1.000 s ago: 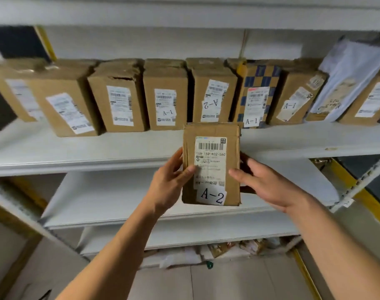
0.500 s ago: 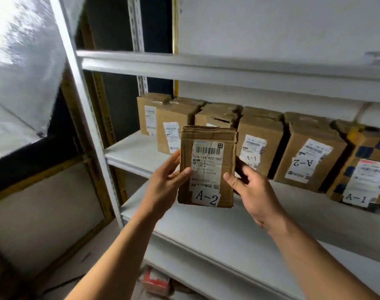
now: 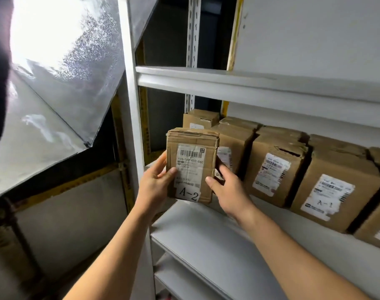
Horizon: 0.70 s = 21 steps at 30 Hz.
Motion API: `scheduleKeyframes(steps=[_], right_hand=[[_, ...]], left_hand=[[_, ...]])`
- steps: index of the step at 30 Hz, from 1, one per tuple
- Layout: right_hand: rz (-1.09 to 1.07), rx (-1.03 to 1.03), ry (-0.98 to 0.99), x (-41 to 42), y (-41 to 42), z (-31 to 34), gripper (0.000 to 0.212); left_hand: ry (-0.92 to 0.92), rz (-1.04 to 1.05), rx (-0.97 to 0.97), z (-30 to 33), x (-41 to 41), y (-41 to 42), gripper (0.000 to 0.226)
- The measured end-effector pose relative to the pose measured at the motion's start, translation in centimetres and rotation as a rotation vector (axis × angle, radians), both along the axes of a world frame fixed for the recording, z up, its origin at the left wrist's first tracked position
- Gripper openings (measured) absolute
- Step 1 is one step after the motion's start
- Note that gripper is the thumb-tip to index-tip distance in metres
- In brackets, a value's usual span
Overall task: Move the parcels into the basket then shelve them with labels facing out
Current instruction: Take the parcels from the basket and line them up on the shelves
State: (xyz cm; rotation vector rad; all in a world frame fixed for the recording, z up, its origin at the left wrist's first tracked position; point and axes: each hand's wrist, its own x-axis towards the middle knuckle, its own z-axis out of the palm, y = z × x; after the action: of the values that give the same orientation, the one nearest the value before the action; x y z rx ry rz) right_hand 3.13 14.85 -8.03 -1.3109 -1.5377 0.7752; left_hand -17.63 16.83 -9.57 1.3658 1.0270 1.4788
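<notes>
I hold a small brown cardboard parcel upright in front of the left end of the shelf. Its white label, marked "A-2", faces me. My left hand grips its left edge, thumb across the label. My right hand grips its right edge, thumb on the front. Behind it, several labelled parcels stand in a row on the shelf, among them a box and a box marked "A-1". No basket is in view.
A white upright post bounds the shelving on the left. An upper shelf board runs above the row. Lower boards sit beneath. Silvery reflective sheeting hangs at the left.
My view has swung left along the shelf. Both hands carried the A-2 parcel leftward and up, from the middle of the row to the shelf's left end.
</notes>
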Motion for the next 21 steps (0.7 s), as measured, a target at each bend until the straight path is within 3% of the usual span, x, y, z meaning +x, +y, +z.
scheduleKeyframes(steps=[7, 21], right_hand=[[-0.106, -0.043, 0.014, -6.4, 8.6, -3.4, 0.062], [-0.456, 0.014, -0.039, -11.2, 17.5, -6.9, 0.075]], left_hand=[[0.059, 0.048, -0.022, -2.1, -4.3, 9.2, 0.052], [0.265, 0.012, -0.007, -3.5, -3.6, 19.8, 0.052]])
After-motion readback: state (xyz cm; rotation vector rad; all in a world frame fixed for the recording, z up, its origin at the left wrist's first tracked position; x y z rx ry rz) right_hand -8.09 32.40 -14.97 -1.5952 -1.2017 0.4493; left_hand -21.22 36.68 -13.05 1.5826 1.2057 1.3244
